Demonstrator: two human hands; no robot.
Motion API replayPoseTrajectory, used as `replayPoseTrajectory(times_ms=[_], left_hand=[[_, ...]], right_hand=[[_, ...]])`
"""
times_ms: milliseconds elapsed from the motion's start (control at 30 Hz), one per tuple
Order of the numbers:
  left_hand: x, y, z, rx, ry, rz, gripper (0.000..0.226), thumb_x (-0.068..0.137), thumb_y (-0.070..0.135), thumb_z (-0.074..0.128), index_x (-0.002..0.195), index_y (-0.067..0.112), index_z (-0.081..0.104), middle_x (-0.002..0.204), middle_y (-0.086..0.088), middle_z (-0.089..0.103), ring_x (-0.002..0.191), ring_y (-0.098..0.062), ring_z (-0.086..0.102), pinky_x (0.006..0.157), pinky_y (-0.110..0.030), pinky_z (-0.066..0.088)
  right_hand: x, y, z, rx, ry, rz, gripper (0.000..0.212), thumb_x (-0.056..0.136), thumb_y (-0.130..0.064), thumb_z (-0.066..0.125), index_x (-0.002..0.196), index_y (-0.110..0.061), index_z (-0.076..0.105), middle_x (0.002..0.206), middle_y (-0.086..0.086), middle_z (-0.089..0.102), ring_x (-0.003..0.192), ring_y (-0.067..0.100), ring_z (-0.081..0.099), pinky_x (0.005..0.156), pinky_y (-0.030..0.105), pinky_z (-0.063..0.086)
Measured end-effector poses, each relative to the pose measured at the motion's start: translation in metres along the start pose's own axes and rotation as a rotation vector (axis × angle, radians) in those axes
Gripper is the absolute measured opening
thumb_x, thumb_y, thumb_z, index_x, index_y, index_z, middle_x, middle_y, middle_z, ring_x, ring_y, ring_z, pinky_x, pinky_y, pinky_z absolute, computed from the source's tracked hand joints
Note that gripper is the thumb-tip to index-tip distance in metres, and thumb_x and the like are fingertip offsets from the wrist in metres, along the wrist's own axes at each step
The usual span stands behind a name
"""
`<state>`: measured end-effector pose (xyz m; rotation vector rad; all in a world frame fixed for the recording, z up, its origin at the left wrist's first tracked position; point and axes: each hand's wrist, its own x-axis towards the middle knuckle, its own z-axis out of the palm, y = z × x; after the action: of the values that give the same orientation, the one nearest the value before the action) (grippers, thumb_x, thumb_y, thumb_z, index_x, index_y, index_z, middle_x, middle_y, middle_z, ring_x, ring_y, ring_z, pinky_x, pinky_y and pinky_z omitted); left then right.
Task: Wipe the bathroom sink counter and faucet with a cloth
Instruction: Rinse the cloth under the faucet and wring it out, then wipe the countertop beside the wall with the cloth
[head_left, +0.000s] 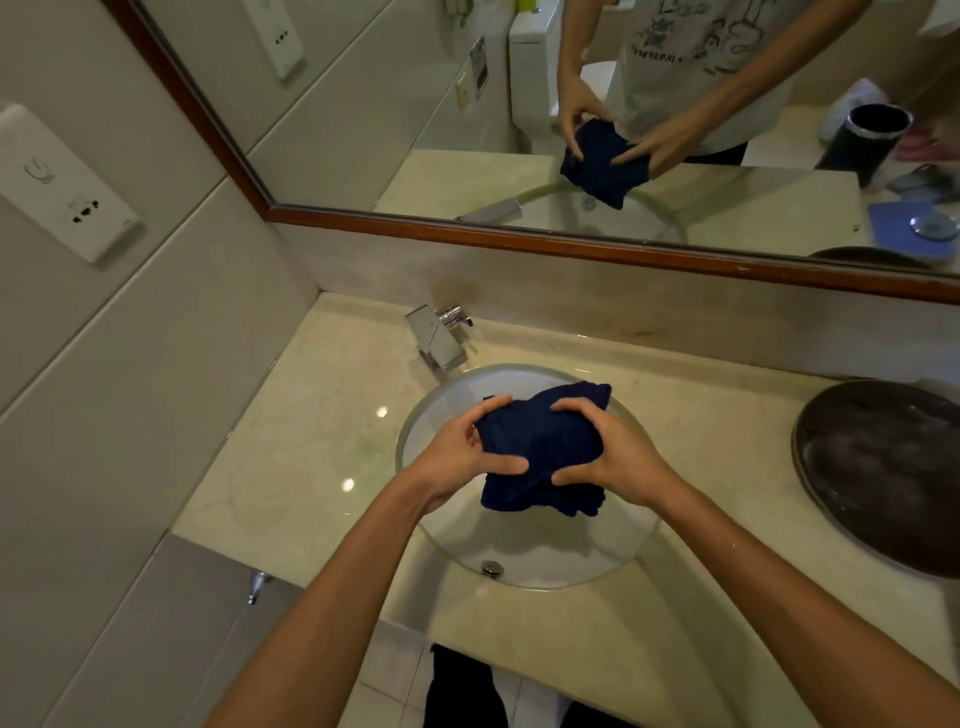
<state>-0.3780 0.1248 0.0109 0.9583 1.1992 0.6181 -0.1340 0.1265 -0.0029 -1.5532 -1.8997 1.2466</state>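
Both forearms come in bare, no sleeves, no watch or rings on the left hand (457, 457) or right hand (608, 457), and the mirror (363, 104) shows a pale printed T-shirt (691, 57) over dark trousers (457, 691).

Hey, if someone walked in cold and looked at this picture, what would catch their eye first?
Probably the dark blue cloth, bunched between the left hand and right hand above the round glass sink at the centre. Next, the chrome faucet behind the basin, and the wood-framed mirror repeating the hands and cloth.
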Motion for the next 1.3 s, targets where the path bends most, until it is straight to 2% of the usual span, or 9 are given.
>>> replayPoseTrajectory(times_ms=[133, 267, 433, 533, 733, 900, 967, 1100, 1300], left_hand=[[0.008, 0.001, -0.042, 0.645, 0.104, 0.027, 0.084, 0.065, 0.01, 0.09, 0.14, 0.026, 0.056, 0.128, 0.004, 0.063, 0.116, -0.02, 0.064, 0.095, -0.036, 0.057], [0.016, 0.001, -0.09, 0.804, 0.181, 0.029, 0.035, 0.074, 0.013, 0.076, 0.109, 0.018, 0.074, 0.106, -0.007, 0.069, 0.096, -0.027, 0.066, 0.085, -0.039, 0.058], [0.032, -0.011, -0.176, 0.631, 0.136, 0.077, 0.02, 0.082, 0.022, 0.076, 0.098, 0.011, 0.073, 0.117, 0.004, 0.054, 0.106, -0.013, 0.055, 0.085, -0.025, 0.049], [0.03, -0.016, -0.214, 0.225, 0.054, -0.023, 0.004, 0.089, 0.009, 0.069, 0.091, 0.008, 0.073, 0.087, 0.002, 0.071, 0.084, -0.012, 0.065, 0.073, -0.022, 0.048], [0.022, -0.042, -0.269, 0.008, 0.062, -0.17, 0.024, 0.092, 0.019, 0.075, 0.113, 0.01, 0.076, 0.107, -0.009, 0.078, 0.105, -0.029, 0.073, 0.093, -0.041, 0.058], [0.031, -0.019, -0.31, 0.063, 0.255, -0.097, 0.018, 0.093, 0.017, 0.074, 0.107, 0.006, 0.075, 0.101, -0.013, 0.078, 0.086, -0.02, 0.076, 0.067, -0.02, 0.057], [0.048, 0.005, -0.334, 0.041, 0.4, -0.059, 0.029, 0.09, 0.026, 0.078, 0.114, 0.009, 0.072, 0.107, -0.011, 0.076, 0.085, -0.016, 0.073, 0.066, -0.018, 0.056], [0.081, 0.027, -0.384, 0.412, 0.674, -0.043, 0.079, 0.087, 0.059, 0.071, 0.149, 0.015, 0.048, 0.139, -0.003, 0.06, 0.125, -0.022, 0.06, 0.098, -0.029, 0.046], [0.118, -0.017, -0.386, 0.99, 0.496, 0.279, 0.063, 0.082, 0.023, 0.078, 0.14, 0.016, 0.053, 0.137, -0.004, 0.054, 0.125, -0.024, 0.051, 0.1, -0.043, 0.051]], right_hand=[[0.029, -0.021, 0.029, -0.377, -0.024, 0.083, 0.088, 0.071, -0.043, 0.089, 0.147, -0.036, 0.045, 0.128, 0.004, 0.066, 0.111, 0.023, 0.062, 0.088, 0.031, 0.051], [0.063, -0.059, 0.07, -0.576, 0.041, 0.123, 0.068, 0.08, -0.039, 0.079, 0.142, -0.032, 0.052, 0.121, 0.004, 0.07, 0.105, 0.024, 0.066, 0.085, 0.038, 0.055], [0.101, -0.092, 0.104, -0.579, 0.108, 0.214, 0.04, 0.075, -0.047, 0.081, 0.111, -0.031, 0.072, 0.119, -0.001, 0.042, 0.116, 0.019, 0.042, 0.083, 0.037, 0.051], [0.112, -0.105, 0.123, -0.133, 0.054, 0.287, 0.027, 0.071, -0.038, 0.088, 0.09, -0.025, 0.075, 0.104, -0.007, 0.066, 0.097, 0.012, 0.062, 0.077, 0.037, 0.056], [0.128, -0.111, 0.172, 0.327, 0.086, 0.462, 0.035, 0.075, -0.032, 0.09, 0.1, -0.014, 0.072, 0.084, 0.006, 0.076, 0.063, 0.017, 0.067, 0.05, 0.031, 0.049], [0.177, -0.145, 0.191, 0.339, 0.097, 0.447, 0.037, 0.074, -0.037, 0.09, 0.098, -0.014, 0.075, 0.081, 0.003, 0.075, 0.058, 0.012, 0.062, 0.046, 0.028, 0.044], [0.215, -0.169, 0.186, 0.345, 0.111, 0.415, 0.049, 0.071, -0.05, 0.088, 0.103, -0.016, 0.073, 0.085, -0.001, 0.075, 0.07, 0.016, 0.067, 0.054, 0.031, 0.053], [0.272, -0.205, 0.157, 0.009, 0.286, 0.358, 0.086, 0.074, -0.075, 0.072, 0.138, -0.022, 0.05, 0.123, -0.002, 0.065, 0.11, 0.021, 0.064, 0.098, 0.045, 0.054], [0.264, -0.17, 0.136, -0.486, 0.469, 0.083, 0.056, 0.091, -0.045, 0.065, 0.137, -0.015, 0.055, 0.131, 0.005, 0.054, 0.119, 0.023, 0.049, 0.099, 0.046, 0.049]])
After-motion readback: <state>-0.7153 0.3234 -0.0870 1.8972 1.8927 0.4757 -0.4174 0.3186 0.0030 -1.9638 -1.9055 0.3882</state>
